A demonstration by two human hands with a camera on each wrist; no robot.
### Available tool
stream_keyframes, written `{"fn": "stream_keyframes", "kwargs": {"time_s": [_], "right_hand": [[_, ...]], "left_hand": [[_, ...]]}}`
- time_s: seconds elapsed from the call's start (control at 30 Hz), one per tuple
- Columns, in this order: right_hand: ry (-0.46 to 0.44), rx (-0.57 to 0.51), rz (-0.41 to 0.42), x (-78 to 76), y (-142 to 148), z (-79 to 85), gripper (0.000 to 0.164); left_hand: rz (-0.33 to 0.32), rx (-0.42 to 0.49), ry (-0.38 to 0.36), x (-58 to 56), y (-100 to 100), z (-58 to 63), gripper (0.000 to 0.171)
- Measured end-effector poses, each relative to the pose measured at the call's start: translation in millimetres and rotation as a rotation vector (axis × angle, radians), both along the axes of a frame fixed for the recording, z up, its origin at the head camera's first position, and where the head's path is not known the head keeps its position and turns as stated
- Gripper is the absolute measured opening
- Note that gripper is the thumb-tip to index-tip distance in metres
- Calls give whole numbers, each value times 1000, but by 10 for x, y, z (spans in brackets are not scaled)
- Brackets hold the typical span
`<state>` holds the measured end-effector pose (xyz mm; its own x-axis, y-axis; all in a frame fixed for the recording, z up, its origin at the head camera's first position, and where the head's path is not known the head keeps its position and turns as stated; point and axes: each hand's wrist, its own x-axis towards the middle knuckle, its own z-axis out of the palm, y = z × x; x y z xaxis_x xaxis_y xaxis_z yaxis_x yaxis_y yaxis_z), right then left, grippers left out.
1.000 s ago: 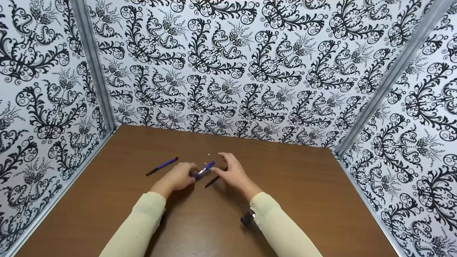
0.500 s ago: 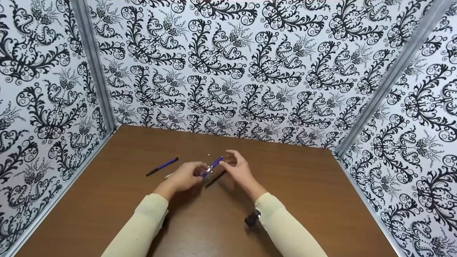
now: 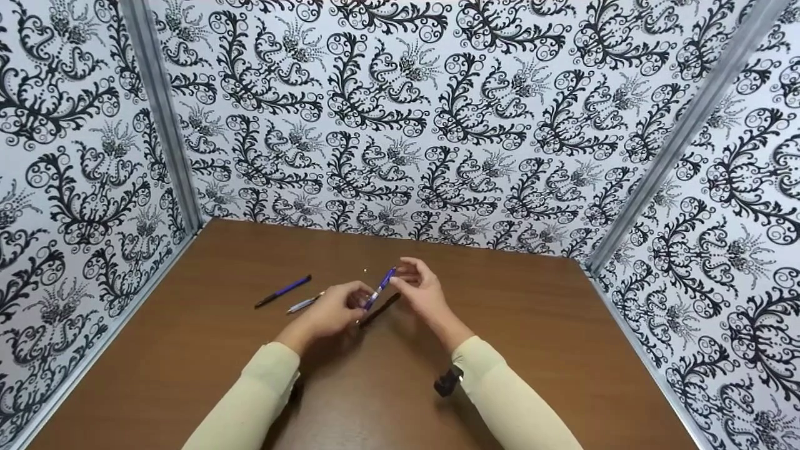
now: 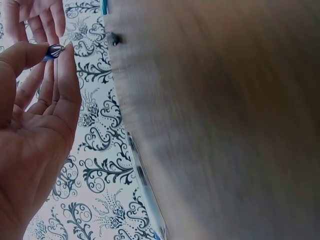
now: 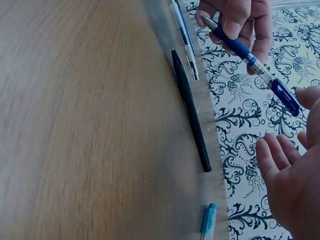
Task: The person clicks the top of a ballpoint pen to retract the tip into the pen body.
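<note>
My left hand (image 3: 332,310) pinches a blue ballpoint pen (image 5: 258,67) near its metal tip, between thumb and fingers. Its clear middle and blue clip end slant up and away toward my right hand (image 3: 426,296). That hand has its fingers spread and relaxed, the thumb close by the pen's clip end. On the table under the held pen lies a black pen (image 5: 191,115). A white pen (image 3: 304,304) rests just left of my left hand, partly covered by it in the head view. In the left wrist view mostly the held pen's tip (image 4: 56,50) shows.
A blue-and-black pen (image 3: 283,291) lies farther left on the brown wooden table (image 3: 531,350). In the right wrist view a teal-ended pen (image 5: 208,220) shows near the bottom. Patterned walls (image 3: 400,125) enclose the table at the back and sides.
Both hands have shifted slightly right and away, the left carrying the blue pen, which now points more steeply upward. The white pen has come into view beside my left hand.
</note>
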<state>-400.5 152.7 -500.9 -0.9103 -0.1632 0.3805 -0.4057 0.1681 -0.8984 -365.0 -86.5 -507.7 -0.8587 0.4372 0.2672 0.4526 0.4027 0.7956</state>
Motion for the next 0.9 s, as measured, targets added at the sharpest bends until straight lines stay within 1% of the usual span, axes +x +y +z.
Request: {"fn": "stream_keyframes", "kwargs": {"time_s": [0.1, 0.3, 0.47, 0.63, 0.77, 0.9], "right_hand": [[-19, -9, 7, 15, 14, 23, 51], [-39, -19, 12, 53, 59, 50, 53], [-51, -17, 6, 100, 120, 100, 53], [-58, -33, 15, 131, 176, 135, 53], [-52, -58, 15, 151, 204, 161, 51], [-45, -104, 31, 160, 220, 180, 50]], "left_hand": [[-11, 24, 6, 8, 37, -14, 32], [-37, 83, -27, 30, 123, -33, 32], [-48, 133, -29, 41, 195, -41, 33], [-58, 178, -75, 75, 290, -47, 36], [-72, 231, -119, 111, 369, -52, 37], [-94, 278, -127, 137, 436, -43, 36]]}}
